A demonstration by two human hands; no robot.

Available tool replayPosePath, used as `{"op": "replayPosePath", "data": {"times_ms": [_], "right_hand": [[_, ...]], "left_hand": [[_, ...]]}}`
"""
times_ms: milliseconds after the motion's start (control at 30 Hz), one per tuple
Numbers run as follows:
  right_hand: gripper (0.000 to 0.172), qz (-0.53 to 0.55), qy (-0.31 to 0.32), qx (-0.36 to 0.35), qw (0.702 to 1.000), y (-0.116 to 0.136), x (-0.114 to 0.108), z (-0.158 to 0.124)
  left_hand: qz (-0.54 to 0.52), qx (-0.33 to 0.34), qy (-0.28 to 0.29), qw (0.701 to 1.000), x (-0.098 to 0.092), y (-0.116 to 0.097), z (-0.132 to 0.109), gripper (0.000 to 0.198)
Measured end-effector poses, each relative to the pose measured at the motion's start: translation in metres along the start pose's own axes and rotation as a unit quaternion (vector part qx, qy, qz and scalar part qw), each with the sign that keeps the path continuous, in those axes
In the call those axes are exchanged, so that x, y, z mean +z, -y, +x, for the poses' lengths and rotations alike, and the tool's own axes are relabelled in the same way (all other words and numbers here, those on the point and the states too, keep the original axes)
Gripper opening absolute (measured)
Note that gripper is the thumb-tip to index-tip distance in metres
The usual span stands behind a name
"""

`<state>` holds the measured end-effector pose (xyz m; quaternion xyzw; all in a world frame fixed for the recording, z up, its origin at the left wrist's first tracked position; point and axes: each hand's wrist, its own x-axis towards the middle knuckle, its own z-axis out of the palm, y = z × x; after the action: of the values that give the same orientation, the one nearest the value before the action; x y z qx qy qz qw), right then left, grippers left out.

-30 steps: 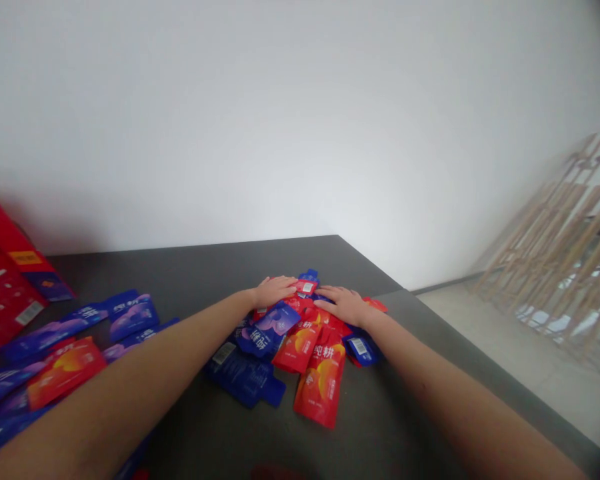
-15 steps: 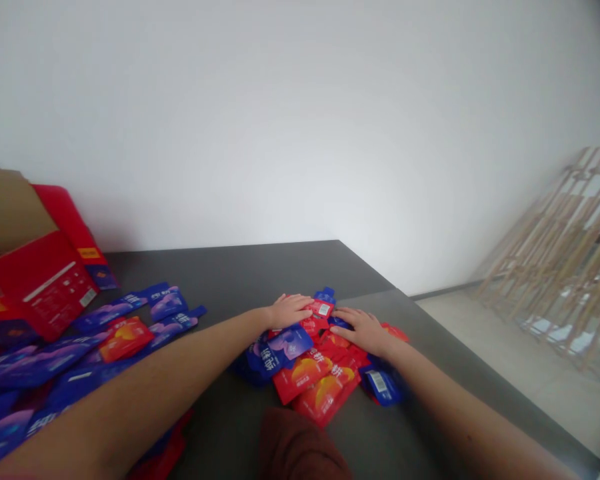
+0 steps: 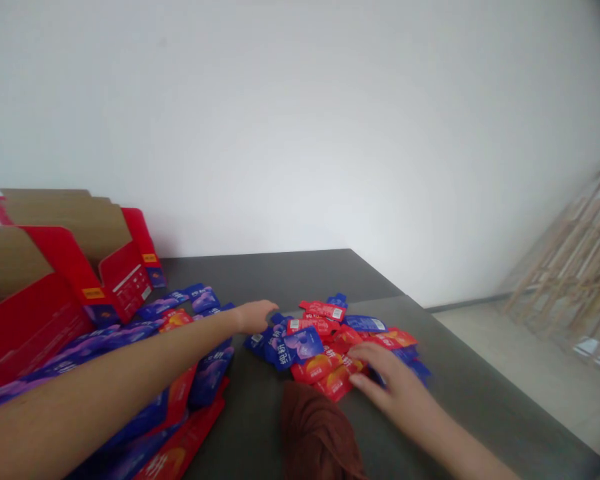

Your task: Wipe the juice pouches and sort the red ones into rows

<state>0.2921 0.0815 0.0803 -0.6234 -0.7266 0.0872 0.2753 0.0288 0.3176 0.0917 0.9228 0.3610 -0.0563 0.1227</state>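
Observation:
A loose pile of blue and red snack pouches lies on the dark table before me. My left hand (image 3: 256,317) is at the pile's left edge, beside a blue pouch (image 3: 275,343); its bent fingers look apart, partly hidden, with nothing visible in them. On the near right side, my right hand (image 3: 387,377) spreads thumb and fingers over a red pouch (image 3: 337,377) with orange fruit printed on it. This hand is open and touches or hovers just above the pouches. Behind it lie another red pouch (image 3: 393,339) and a blue pouch (image 3: 364,323).
Open red cartons (image 3: 125,280) with brown insides stand at the left. A larger heap of blue and red pouches (image 3: 213,373) lies below my left forearm. The table (image 3: 260,273) meets a white wall. Brown cloth (image 3: 320,433) hangs at the near edge; a wooden rack (image 3: 575,247) leans right.
Both hands have come off the top of the pile: the left moved left, the right moved nearer to me. The pouches lie more spread out. My view has turned left, showing more cartons.

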Motion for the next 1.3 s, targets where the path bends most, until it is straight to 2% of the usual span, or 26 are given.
{"op": "replayPosePath", "data": {"times_ms": [67,100,133,167,233,300,433,500,733,867,1000,1100,1200,1300], "right_hand": [[0.053,0.040,0.038,-0.054,0.997,0.021,0.024,-0.033],[0.055,0.051,0.078,-0.064,0.994,0.028,0.040,-0.046],[0.047,0.058,0.091,-0.041,0.993,0.032,0.057,-0.057],[0.041,0.062,0.063,0.015,0.996,0.034,0.074,-0.065],[0.045,0.081,0.033,0.087,0.992,0.037,0.100,-0.075],[0.047,0.093,0.010,0.101,0.990,0.041,0.112,-0.080],[0.043,0.043,-0.016,0.027,0.999,0.059,0.104,-0.085],[0.041,0.021,-0.028,0.009,0.999,0.067,0.098,-0.088],[0.038,0.014,-0.092,0.016,0.996,0.079,0.095,-0.091],[0.036,0.024,-0.100,0.020,0.994,0.084,0.092,-0.090],[0.036,0.037,-0.104,0.017,0.994,0.084,0.091,-0.091],[0.033,0.046,-0.106,0.025,0.993,0.087,0.089,-0.092],[0.028,0.055,-0.103,0.046,0.992,0.095,0.082,-0.092],[0.027,0.064,-0.100,0.044,0.992,0.099,0.076,-0.091]], "left_hand": [[0.015,0.012,0.034,0.999,0.004,0.000,-0.023,0.054],[0.024,0.019,0.046,0.998,0.006,-0.002,-0.032,0.058],[0.034,0.024,0.052,0.998,0.007,-0.005,-0.040,0.061],[0.046,0.028,0.052,0.997,0.008,-0.008,-0.046,0.063],[0.074,0.033,0.044,0.996,0.008,-0.016,-0.054,0.066],[0.104,0.035,0.035,0.993,0.006,-0.023,-0.058,0.067],[0.153,0.034,0.024,0.987,0.000,-0.034,-0.067,0.059],[0.173,0.031,0.008,0.984,-0.003,-0.039,-0.072,0.061],[0.197,-0.015,-0.051,0.979,-0.019,-0.052,-0.086,0.069],[0.197,-0.067,-0.067,0.976,-0.033,-0.052,-0.100,0.058],[0.183,-0.135,-0.084,0.970,-0.049,-0.042,-0.128,0.051],[0.140,-0.186,-0.112,0.966,-0.061,-0.033,-0.159,0.056],[0.051,-0.216,-0.152,0.963,-0.068,-0.030,-0.191,0.060],[-0.078,-0.223,-0.191,0.953,-0.061,-0.041,-0.222,0.052]]}}
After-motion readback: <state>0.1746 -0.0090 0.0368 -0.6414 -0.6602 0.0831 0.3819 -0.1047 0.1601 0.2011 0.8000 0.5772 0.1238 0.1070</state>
